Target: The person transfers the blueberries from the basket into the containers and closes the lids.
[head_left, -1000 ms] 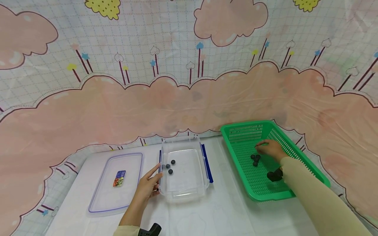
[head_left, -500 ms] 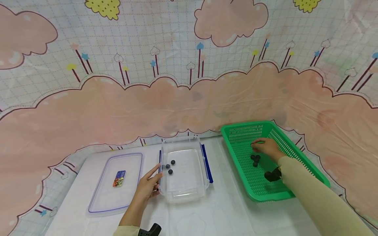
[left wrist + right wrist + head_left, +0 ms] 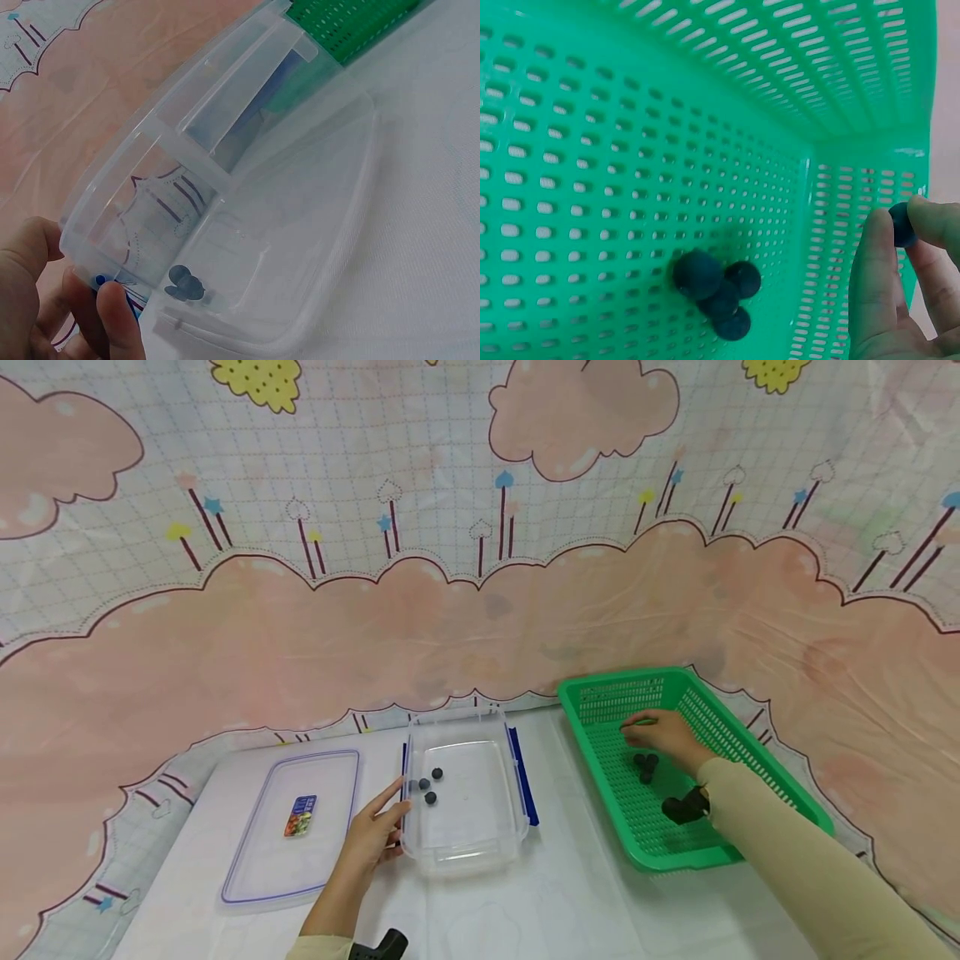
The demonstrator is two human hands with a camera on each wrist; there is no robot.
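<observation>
My right hand (image 3: 660, 739) pinches a dark blueberry (image 3: 902, 225) between thumb and fingertips, raised inside the green basket (image 3: 615, 180). Below it, several more blueberries (image 3: 701, 277) lie clustered on the basket's perforated floor. On the white table, my left hand (image 3: 371, 835) grips the left side of a clear plastic container (image 3: 476, 806). From the left wrist view, its fingers (image 3: 116, 315) bend at the container's side near the rim. Three blueberries (image 3: 431, 797) sit inside the container, toward its left wall.
A clear lid (image 3: 258, 864) with a blue-purple seal lies flat left of the container, bearing a colourful label (image 3: 301, 816). Blue latches (image 3: 523, 777) hang at the container's sides. A patterned cloth (image 3: 420, 635) rises behind the table, close to the basket's back and right sides.
My right hand has moved left and slightly toward the basket's left wall with the blueberry, away from above the cluster. The left hand and container stay in place.
</observation>
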